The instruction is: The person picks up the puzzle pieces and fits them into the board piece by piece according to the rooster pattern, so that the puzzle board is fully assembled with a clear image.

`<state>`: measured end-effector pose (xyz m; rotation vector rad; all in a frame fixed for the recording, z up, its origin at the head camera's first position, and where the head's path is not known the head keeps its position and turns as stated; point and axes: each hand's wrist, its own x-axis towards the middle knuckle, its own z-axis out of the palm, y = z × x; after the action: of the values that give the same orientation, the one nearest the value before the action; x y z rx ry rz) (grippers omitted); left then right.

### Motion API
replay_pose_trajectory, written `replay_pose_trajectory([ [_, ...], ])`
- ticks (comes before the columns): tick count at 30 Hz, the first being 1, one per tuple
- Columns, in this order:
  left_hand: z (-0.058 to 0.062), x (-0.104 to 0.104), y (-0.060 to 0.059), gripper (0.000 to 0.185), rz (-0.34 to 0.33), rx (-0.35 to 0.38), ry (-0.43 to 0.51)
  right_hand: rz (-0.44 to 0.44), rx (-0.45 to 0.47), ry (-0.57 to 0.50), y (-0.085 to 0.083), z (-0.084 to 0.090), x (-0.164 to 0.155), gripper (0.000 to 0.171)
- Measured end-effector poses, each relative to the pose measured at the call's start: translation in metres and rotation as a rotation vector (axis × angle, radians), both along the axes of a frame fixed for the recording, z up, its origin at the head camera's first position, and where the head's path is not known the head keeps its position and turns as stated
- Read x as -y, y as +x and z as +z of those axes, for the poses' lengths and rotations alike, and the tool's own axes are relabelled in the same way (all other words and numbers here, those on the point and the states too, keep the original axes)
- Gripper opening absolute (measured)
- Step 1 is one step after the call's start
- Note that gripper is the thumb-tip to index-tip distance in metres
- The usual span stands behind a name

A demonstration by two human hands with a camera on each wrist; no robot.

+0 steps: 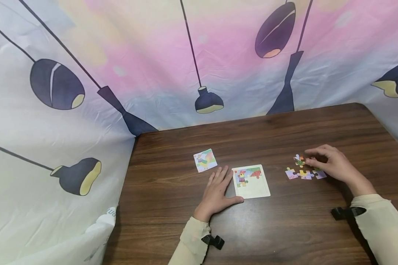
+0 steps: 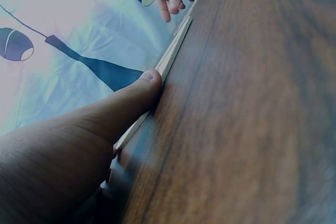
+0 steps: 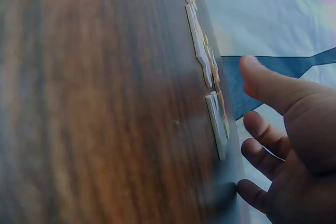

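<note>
My left hand (image 1: 219, 191) has its fingers spread flat on the table (image 1: 172, 228), thumb touching the near edge of the puzzle tray (image 1: 253, 186). My right hand (image 1: 331, 163) curls loosely over the loose puzzle pieces (image 1: 303, 172); I cannot tell whether it pinches one. Farther back, left of the tray, lies a picture card (image 1: 205, 160).

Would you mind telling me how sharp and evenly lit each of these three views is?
Head view: sharp and evenly lit, soft sheen on the table near the puzzle board. Left wrist view: dim, left hand blurred up close. Right wrist view: wood grain smeared, right hand and loose pieces soft.
</note>
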<state>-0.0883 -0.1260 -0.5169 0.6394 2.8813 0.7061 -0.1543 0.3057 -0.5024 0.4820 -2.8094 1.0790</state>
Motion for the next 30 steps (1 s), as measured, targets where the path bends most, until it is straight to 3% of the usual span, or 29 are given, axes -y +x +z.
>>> replay_pose_trajectory([
  [8,-0.0001,-0.0011,0.0005,0.105,-0.003,-0.001,0.002,0.031,0.061,0.02,-0.0027,-0.0051,0.003,0.034],
  [30,0.002,-0.0003,0.0001,0.105,0.002,-0.002,-0.001,0.026,0.006,0.11,-0.004,-0.0044,0.009,0.035],
])
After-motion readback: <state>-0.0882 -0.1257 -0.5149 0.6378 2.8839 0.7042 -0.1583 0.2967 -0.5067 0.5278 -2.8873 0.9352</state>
